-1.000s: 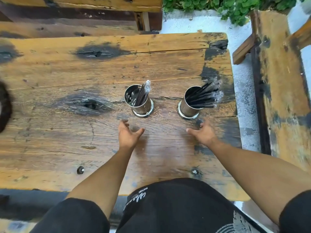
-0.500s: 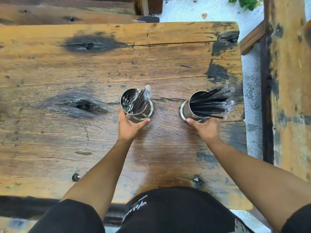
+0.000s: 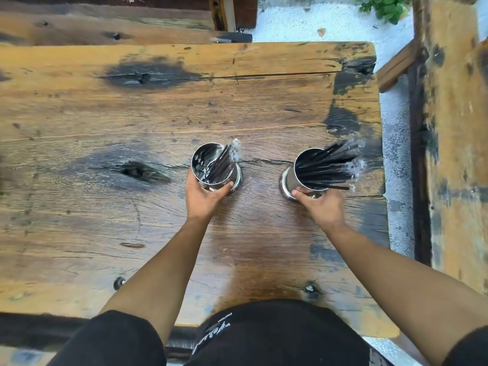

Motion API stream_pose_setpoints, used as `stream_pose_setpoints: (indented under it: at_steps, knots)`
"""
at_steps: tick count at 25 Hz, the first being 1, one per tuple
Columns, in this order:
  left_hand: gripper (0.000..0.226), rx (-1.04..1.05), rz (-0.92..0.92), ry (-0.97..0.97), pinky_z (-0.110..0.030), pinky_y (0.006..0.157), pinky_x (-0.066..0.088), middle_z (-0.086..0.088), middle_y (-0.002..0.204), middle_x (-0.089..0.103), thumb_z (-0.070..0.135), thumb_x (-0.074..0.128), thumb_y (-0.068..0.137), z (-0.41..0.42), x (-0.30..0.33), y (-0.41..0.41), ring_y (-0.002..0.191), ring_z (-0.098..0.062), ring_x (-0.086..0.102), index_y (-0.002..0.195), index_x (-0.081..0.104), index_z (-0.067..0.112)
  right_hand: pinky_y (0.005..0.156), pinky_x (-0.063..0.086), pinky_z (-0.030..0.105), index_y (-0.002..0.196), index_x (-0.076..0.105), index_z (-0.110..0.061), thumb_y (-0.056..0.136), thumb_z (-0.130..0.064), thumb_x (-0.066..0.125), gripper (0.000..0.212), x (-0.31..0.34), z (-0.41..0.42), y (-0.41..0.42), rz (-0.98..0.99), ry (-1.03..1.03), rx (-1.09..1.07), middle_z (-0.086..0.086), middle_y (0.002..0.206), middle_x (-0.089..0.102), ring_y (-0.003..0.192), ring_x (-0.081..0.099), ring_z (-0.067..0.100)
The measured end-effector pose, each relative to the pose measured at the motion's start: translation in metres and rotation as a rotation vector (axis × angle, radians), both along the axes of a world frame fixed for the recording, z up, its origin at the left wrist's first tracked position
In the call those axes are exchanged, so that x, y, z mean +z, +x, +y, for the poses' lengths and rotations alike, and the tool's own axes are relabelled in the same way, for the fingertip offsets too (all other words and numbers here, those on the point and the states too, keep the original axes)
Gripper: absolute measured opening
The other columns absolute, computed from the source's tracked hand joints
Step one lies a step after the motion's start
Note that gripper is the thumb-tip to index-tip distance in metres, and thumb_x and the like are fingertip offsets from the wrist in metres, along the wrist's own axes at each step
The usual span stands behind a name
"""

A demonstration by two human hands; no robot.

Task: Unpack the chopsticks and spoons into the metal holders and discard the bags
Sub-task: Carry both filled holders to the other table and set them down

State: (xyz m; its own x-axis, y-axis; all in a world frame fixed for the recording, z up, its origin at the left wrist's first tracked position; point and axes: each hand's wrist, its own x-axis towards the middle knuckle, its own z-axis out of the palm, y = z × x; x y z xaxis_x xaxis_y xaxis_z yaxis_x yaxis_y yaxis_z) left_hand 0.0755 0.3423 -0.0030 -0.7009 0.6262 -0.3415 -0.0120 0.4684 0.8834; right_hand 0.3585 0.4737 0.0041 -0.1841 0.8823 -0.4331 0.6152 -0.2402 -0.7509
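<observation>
Two shiny metal holders stand on the wooden table point(image 3: 79, 220). The left holder point(image 3: 200, 157) contains black spoons in a clear plastic bag point(image 3: 235, 151) that sticks out at its far right rim. My left hand point(image 3: 203, 196) wraps around its near side. The right holder point(image 3: 289, 180) leans right and carries a bundle of black chopsticks point(image 3: 324, 165), whose tips are still inside a clear bag point(image 3: 356, 165). My right hand point(image 3: 322, 204) grips this holder's near rim with fingers and thumb.
The table's right edge runs close beside the right holder, with pale gravel ground point(image 3: 396, 143) below. A wooden bench point(image 3: 456, 128) stands to the right and another bench point(image 3: 105, 25) lies beyond the far edge. Green plants point(image 3: 385, 6) grow at top right.
Both hands went forward from open above the table to closing around the holders. The view has tilted nearer to the table.
</observation>
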Motion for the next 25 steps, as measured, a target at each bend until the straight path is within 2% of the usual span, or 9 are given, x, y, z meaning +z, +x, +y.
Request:
stream_pose_setpoints:
  at_steps: [5, 8, 10, 12, 15, 18, 21, 23, 25]
  knots:
    - [0.084, 0.005, 0.054, 0.018, -0.031, 0.11, 0.049, 0.009, 0.129, 0.065, 0.025, 0.1, 0.06, -0.014, 0.021, 0.015, 0.121, 0.0, 0.062, 0.126, 0.051, 0.045, 0.091, 0.06, 0.034, 0.095, 0.08, -0.022, 0.061, -0.058, 0.089, 0.05, 0.009, -0.02, 0.001, 0.024, 0.043, 0.051, -0.013, 0.093, 0.079, 0.091, 0.075, 0.002]
    - [0.082, 0.002, 0.119, 0.009, -0.032, 0.111, 0.048, 0.009, 0.128, 0.065, 0.039, 0.099, 0.058, -0.032, 0.03, 0.025, 0.123, -0.004, 0.061, 0.126, 0.053, 0.039, 0.091, 0.058, 0.033, 0.086, 0.078, -0.024, 0.065, -0.047, 0.089, 0.033, 0.025, -0.036, 0.002, 0.029, 0.088, 0.073, -0.014, 0.09, 0.078, 0.088, 0.073, 0.001]
    - [0.087, 0.009, 0.137, 0.022, -0.038, 0.112, 0.048, 0.008, 0.129, 0.065, 0.045, 0.098, 0.057, -0.045, 0.037, 0.032, 0.124, -0.007, 0.061, 0.131, 0.054, 0.033, 0.091, 0.058, 0.037, 0.081, 0.077, -0.027, 0.064, -0.049, 0.088, 0.03, 0.034, -0.049, 0.004, 0.04, 0.131, 0.095, -0.014, 0.09, 0.077, 0.089, 0.073, 0.004]
    - [0.09, -0.009, 0.15, 0.028, -0.038, 0.111, 0.048, 0.009, 0.128, 0.066, 0.044, 0.097, 0.056, -0.058, 0.046, 0.039, 0.123, -0.007, 0.061, 0.133, 0.054, 0.029, 0.093, 0.056, 0.039, 0.077, 0.075, -0.029, 0.063, -0.05, 0.087, 0.028, 0.039, -0.061, 0.008, 0.049, 0.159, 0.128, -0.015, 0.089, 0.076, 0.091, 0.072, 0.004]
    - [0.088, -0.017, 0.173, 0.032, -0.039, 0.109, 0.05, 0.009, 0.126, 0.066, 0.046, 0.097, 0.056, -0.08, 0.059, 0.047, 0.121, -0.006, 0.062, 0.132, 0.055, 0.029, 0.094, 0.056, 0.038, 0.082, 0.074, -0.028, 0.062, -0.05, 0.088, 0.033, 0.043, -0.081, 0.011, 0.064, 0.147, 0.164, -0.016, 0.088, 0.076, 0.09, 0.071, 0.001]
    - [0.089, -0.014, 0.223, 0.03, -0.04, 0.108, 0.05, 0.01, 0.127, 0.064, 0.046, 0.097, 0.057, -0.104, 0.067, 0.05, 0.122, -0.008, 0.059, 0.133, 0.054, 0.03, 0.094, 0.057, 0.039, 0.09, 0.074, -0.029, 0.059, -0.059, 0.089, 0.045, 0.042, -0.1, 0.011, 0.082, 0.154, 0.183, -0.015, 0.096, 0.075, 0.095, 0.072, 0.004]
    - [0.089, 0.003, 0.28, 0.005, -0.041, 0.106, 0.05, 0.01, 0.128, 0.062, 0.053, 0.094, 0.057, -0.127, 0.078, 0.051, 0.124, -0.012, 0.057, 0.133, 0.053, 0.032, 0.093, 0.057, 0.038, 0.098, 0.071, -0.029, 0.061, -0.059, 0.09, 0.051, 0.046, -0.118, 0.007, 0.096, 0.159, 0.214, -0.018, 0.092, 0.077, 0.093, 0.072, 0.0]
    - [0.086, 0.019, 0.293, 0.01, -0.04, 0.105, 0.05, 0.01, 0.127, 0.063, 0.05, 0.095, 0.058, -0.142, 0.082, 0.052, 0.123, -0.013, 0.057, 0.132, 0.055, 0.031, 0.093, 0.057, 0.037, 0.102, 0.069, -0.028, 0.064, -0.054, 0.089, 0.051, 0.052, -0.13, 0.003, 0.104, 0.162, 0.236, -0.02, 0.09, 0.077, 0.092, 0.072, -0.002]
    - [0.084, 0.039, 0.295, 0.017, -0.039, 0.104, 0.05, 0.008, 0.126, 0.063, 0.044, 0.096, 0.059, -0.156, 0.085, 0.054, 0.122, -0.014, 0.058, 0.13, 0.056, 0.028, 0.093, 0.057, 0.037, 0.105, 0.069, -0.029, 0.062, -0.059, 0.089, 0.056, 0.053, -0.139, 0.001, 0.112, 0.173, 0.241, -0.018, 0.094, 0.077, 0.093, 0.071, -0.003]
